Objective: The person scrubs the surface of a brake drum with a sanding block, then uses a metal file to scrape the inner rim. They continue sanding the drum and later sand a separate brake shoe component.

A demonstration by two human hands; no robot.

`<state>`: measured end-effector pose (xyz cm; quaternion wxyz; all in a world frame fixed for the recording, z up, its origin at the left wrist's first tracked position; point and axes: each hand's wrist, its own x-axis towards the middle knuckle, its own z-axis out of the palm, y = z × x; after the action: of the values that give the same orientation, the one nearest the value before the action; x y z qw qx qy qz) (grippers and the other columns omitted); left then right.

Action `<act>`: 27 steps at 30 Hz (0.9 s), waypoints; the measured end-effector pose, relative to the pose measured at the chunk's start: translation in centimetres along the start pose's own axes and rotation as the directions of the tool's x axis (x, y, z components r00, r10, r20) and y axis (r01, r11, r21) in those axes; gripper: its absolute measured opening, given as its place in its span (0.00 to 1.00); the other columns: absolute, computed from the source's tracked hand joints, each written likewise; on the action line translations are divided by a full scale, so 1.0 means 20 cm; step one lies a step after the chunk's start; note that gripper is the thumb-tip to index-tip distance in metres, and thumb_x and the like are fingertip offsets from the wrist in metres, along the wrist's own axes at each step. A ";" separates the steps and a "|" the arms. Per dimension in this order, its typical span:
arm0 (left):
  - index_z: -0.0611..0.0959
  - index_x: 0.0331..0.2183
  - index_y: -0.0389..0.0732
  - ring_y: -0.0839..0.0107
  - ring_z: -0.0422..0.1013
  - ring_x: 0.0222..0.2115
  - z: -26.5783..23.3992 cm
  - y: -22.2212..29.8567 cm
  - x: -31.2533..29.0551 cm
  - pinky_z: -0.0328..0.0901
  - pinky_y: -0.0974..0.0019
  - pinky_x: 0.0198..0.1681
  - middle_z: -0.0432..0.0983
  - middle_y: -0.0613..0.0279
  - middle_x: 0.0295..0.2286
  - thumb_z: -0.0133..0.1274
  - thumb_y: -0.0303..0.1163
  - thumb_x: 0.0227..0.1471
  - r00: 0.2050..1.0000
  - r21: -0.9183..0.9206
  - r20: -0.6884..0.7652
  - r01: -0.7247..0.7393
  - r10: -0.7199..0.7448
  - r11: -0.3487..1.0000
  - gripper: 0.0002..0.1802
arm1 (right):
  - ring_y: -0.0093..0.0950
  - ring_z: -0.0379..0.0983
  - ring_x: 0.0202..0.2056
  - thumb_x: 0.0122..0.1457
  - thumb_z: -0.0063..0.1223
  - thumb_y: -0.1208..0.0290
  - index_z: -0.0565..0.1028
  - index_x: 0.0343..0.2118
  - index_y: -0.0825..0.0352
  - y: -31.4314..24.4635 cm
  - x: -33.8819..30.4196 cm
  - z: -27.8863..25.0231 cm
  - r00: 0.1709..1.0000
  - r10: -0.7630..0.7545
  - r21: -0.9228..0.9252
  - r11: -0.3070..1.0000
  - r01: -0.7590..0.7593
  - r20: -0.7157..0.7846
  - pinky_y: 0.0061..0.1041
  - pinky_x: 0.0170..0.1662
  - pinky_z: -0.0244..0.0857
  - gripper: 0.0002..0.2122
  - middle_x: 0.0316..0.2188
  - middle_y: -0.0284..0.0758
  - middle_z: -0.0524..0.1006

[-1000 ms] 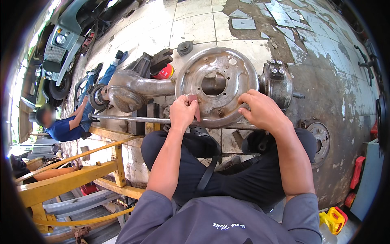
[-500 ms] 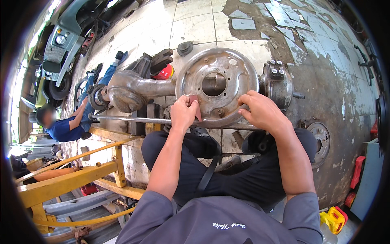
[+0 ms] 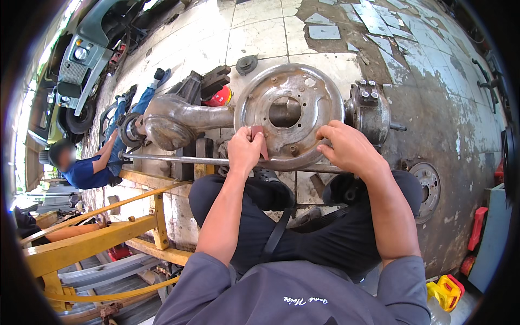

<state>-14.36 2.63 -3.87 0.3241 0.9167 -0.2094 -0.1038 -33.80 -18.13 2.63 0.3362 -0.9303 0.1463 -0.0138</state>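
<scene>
A round metal brake backing plate [image 3: 271, 143] with a large centre hole stands upright in front of me, against an axle housing [image 3: 170, 116]. My left hand [image 3: 244, 149] pinches a folded piece of reddish-brown sandpaper [image 3: 263, 145] at the plate's lower left rim. On the right side of the plate, my right hand [image 3: 346, 145] has its fingers curled on the rim, with the thumb near the plate's face. A metal hub [image 3: 374, 116] with bolts on top sits just right of the plate.
Left of me is a yellow metal frame [image 3: 103, 238]; a long steel rod [image 3: 179, 159] runs toward the plate. Another person [image 3: 89, 170] sits at far left near a parked vehicle [image 3: 73, 70]. A round metal disc [image 3: 427, 189] and a yellow container [image 3: 447, 292] are on the right.
</scene>
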 end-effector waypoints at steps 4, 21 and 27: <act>0.84 0.35 0.33 0.51 0.81 0.31 0.00 0.03 0.01 0.72 0.55 0.39 0.84 0.46 0.28 0.61 0.40 0.54 1.000 0.002 -0.010 0.016 -0.016 1.000 0.17 | 0.46 0.77 0.45 0.61 0.61 0.67 0.80 0.43 0.68 0.00 0.00 0.00 1.000 0.006 -0.004 1.000 -0.006 -0.004 0.42 0.50 0.70 0.11 0.41 0.44 0.78; 0.85 0.34 0.35 0.50 0.81 0.32 0.00 0.02 0.03 0.72 0.53 0.40 0.84 0.47 0.28 0.61 0.40 0.54 0.999 0.034 -0.012 -0.030 0.031 0.999 0.16 | 0.46 0.77 0.45 0.61 0.61 0.67 0.80 0.43 0.66 0.01 0.00 0.00 1.000 0.003 -0.005 1.000 -0.003 -0.015 0.42 0.49 0.70 0.11 0.40 0.42 0.78; 0.85 0.34 0.36 0.50 0.81 0.32 0.00 -0.01 0.01 0.72 0.52 0.40 0.84 0.48 0.28 0.60 0.41 0.55 0.999 0.018 0.005 -0.054 0.054 0.998 0.16 | 0.46 0.76 0.45 0.60 0.61 0.68 0.80 0.43 0.66 0.01 -0.02 -0.01 1.000 0.018 0.004 1.000 -0.018 -0.013 0.41 0.50 0.70 0.11 0.40 0.43 0.78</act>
<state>-14.14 2.60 -4.00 0.3180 0.9134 -0.2356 -0.0950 -34.17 -18.28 2.62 0.3372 -0.9281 0.1571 -0.0172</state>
